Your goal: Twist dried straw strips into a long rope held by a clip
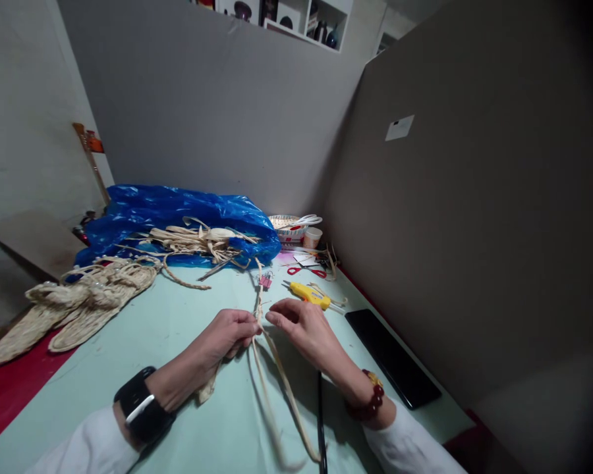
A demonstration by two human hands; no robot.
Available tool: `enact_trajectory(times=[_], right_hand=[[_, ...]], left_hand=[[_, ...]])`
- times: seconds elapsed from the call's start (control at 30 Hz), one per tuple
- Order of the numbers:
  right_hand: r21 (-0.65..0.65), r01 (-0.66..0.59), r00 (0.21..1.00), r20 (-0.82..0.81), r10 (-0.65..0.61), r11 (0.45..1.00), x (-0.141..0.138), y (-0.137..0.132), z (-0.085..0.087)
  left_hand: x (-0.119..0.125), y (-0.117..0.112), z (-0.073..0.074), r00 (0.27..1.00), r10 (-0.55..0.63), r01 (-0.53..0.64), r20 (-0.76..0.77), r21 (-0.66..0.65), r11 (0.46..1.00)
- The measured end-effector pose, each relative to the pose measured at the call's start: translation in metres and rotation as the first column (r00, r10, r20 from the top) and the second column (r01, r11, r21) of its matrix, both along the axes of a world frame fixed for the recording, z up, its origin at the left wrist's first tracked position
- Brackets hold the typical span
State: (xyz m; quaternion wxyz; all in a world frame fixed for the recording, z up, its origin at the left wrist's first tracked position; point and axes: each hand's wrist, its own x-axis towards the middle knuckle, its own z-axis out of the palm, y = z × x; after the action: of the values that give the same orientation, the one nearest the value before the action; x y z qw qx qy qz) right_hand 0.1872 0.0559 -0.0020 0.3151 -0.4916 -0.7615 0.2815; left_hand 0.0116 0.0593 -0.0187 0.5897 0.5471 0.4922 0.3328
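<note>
Pale twisted straw cord point(258, 309) pinched between both hands over a mint-green tablecloth point(178, 322).
Left hand point(227, 336) is closed, thumb and fingertips gripping the cord; right hand point(304, 329), fingers half curled, nips a strand just beside it. Plaiting looks midway: the far part is twisted, the near strands hang loose, and another twist calls for tension from both hands. The cord's long axis runs straight away from the person, far end at a small pink binder clip point(265, 281), loose ends trailing toward the sleeves. To the right lie a yellow glue gun point(310, 295) and a flat black phone point(393, 355); far left, woven straw sandals point(79, 303).
</note>
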Motion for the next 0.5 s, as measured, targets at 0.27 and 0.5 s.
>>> enact_trajectory(times=[0.27, 0.5], right_hand=[[-0.346, -0.288, 0.932, -0.316, 0.178, 0.893, -0.004, 0.012, -0.028], [-0.304, -0.113, 0.961, -0.276, 0.026, 0.946, -0.008, 0.012, -0.027]], left_hand=[[0.003, -0.004, 0.003, 0.993, -0.012, 0.022, -0.114, 0.088, 0.996], [0.003, 0.001, -0.004, 0.957, 0.007, 0.070, -0.289, 0.256, 0.964]])
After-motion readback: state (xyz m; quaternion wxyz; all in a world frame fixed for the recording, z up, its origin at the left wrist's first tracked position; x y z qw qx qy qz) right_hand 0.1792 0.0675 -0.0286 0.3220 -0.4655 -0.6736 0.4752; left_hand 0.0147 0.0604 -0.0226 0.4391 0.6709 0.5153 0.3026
